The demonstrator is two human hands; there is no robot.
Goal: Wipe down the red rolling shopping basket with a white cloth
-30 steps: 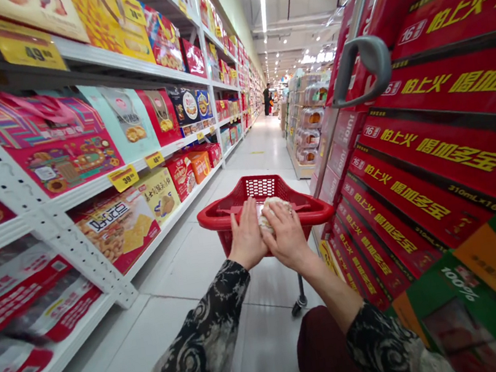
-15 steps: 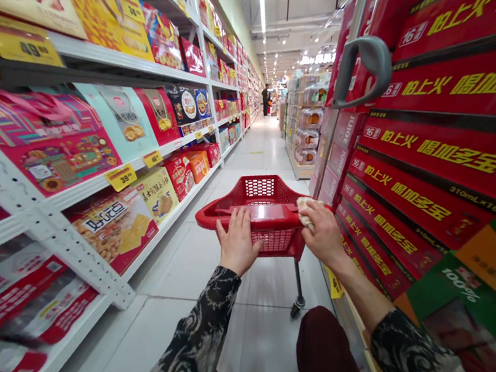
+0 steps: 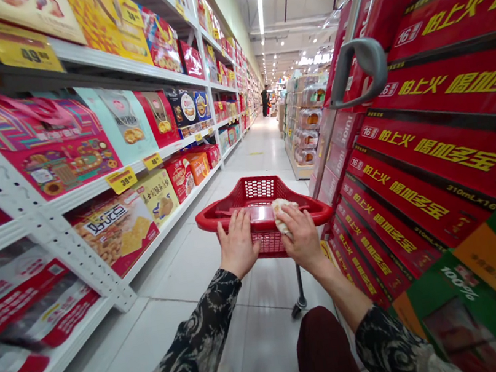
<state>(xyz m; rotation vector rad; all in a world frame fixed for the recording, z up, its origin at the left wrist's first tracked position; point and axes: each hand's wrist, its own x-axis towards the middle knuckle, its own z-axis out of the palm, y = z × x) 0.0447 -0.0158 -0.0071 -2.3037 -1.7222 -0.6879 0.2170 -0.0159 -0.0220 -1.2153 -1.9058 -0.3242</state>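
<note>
In front of me stands a red plastic shopping cart (image 3: pixel 263 189) with a perforated basket and a wide curved handle (image 3: pixel 210 217). My left hand (image 3: pixel 239 244) holds the handle left of its middle, fingers over the bar and thumb on the near side. A crumpled whitish cloth (image 3: pixel 284 213) is bunched under the fingers of my right hand (image 3: pixel 303 240). That hand presses the cloth onto the handle just right of the middle, close to my left hand. Part of the cloth is hidden by my fingers. Below the basket, one leg ends in a dark caster wheel (image 3: pixel 298 308).
White shelves (image 3: pixel 133 166) with boxed snacks and yellow price tags line the left. Stacked red drink cartons (image 3: pixel 430 158) rise close on the right, beside a metal pole with a grey loop handle (image 3: pixel 364 72). Tiled floor (image 3: pixel 252 148) runs down the aisle toward a distant person (image 3: pixel 264 101).
My right hand has slid left along the cart handle with the cloth, from near its right end to just right of the middle. My left hand has stayed in place.
</note>
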